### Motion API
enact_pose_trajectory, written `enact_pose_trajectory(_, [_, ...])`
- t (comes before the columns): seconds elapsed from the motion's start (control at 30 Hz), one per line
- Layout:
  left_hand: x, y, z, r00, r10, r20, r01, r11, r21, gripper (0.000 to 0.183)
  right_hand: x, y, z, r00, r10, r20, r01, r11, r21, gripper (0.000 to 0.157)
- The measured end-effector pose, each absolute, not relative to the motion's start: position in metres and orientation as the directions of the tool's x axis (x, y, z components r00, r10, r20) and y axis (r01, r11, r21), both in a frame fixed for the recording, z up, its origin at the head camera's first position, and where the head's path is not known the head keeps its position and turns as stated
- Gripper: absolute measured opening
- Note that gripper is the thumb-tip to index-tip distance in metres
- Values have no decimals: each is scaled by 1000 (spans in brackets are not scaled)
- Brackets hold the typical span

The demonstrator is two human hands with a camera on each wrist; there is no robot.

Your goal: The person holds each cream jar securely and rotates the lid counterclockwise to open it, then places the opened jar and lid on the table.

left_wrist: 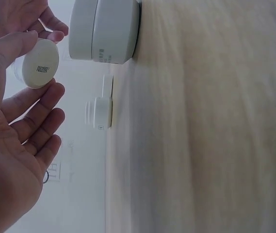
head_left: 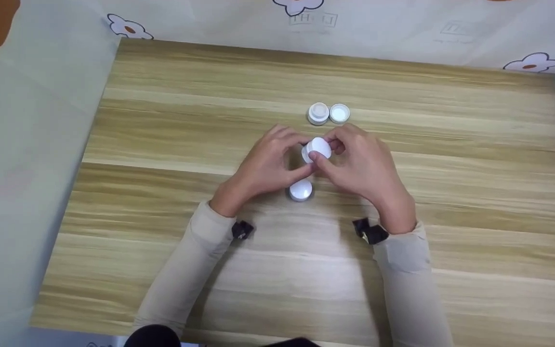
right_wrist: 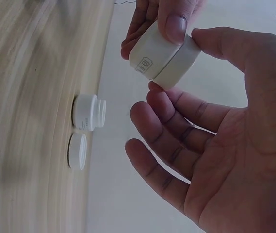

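Both hands hold one small white cosmetic jar point(head_left: 320, 147) above the middle of the table. My left hand point(head_left: 269, 160) pinches its printed body between thumb and fingers. With thumb and forefinger, my right hand point(head_left: 365, 161) grips the lid end; its other fingers are loosely bent in the right wrist view. In that view the held jar point(right_wrist: 159, 48) is tilted, with its lid on. The left wrist view shows a printed code on the jar's base point(left_wrist: 40, 63). A second lidded jar point(head_left: 300, 190) stands on the table below the hands.
Beyond the hands stands an open white jar point(head_left: 318, 114), its mouth upward. Right beside it lies a lid point(head_left: 339, 113), inner side up. Wood-grain tabletop point(head_left: 186, 96) surrounds them, and a patterned cloth point(head_left: 388, 33) hangs behind the far edge.
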State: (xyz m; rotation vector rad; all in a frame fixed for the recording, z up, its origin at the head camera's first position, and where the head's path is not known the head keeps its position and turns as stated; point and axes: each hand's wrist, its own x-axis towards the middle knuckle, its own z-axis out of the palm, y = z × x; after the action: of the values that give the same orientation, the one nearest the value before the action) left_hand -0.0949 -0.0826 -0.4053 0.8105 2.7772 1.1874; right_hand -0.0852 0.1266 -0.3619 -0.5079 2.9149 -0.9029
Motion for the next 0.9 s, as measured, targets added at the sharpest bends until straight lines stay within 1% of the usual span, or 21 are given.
enact_pose_trajectory(0.17, [-95,-82,-405,-866,462,188,457,582,673,50,-87,127,-359,-962,-272,20,-235,789,-568,52])
enact_pose_trajectory(0.23, [-95,-81,-405,-863,462,206,468,575,671,49,-88,127,-358,-968,-248,26,-219,796,-564,55])
enact_pose_trajectory(0.4, [-95,-80,-405,-860,454,232,478,559,677,46,-87,127,-360,-963,-254,90,-260,787,-560,50])
enact_pose_trajectory(0.53, [-95,-81,-403,-860,453,234,479,559,676,46,-88,127,-362,-952,-277,131,-300,752,-587,46])
enact_pose_trajectory(0.77, [-95,-82,-401,-861,460,220,475,567,673,48,-90,128,-362,-941,-311,134,-325,714,-620,43])
enact_pose_trajectory(0.9, [-95,-81,-402,-861,462,211,471,571,672,48,-90,129,-362,-938,-321,129,-327,703,-631,45])
